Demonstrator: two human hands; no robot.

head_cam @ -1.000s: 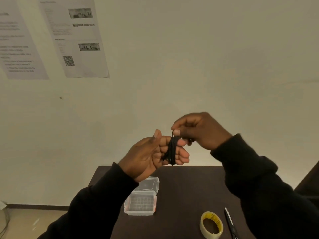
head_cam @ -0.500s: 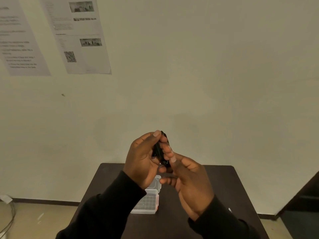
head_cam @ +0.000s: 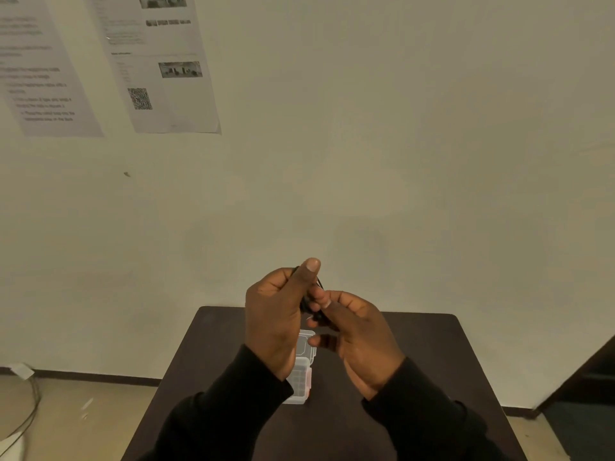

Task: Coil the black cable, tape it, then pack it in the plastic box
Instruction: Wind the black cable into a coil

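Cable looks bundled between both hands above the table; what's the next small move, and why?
Probably keep the left hand pinched on the coiled black cable and free the right hand to fetch tape. No tape shows on the coil, and the open plastic box below holds nothing visible.

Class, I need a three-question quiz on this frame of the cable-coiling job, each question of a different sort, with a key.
1. True or false: the cable already lies in the box.
2. Where is the box?
A. on the floor
B. on the table, below the hands
C. on the wall
3. Fill in: the cable is pinched between the left hand and the ____ hand.

Key: 1 false; 2 B; 3 right.
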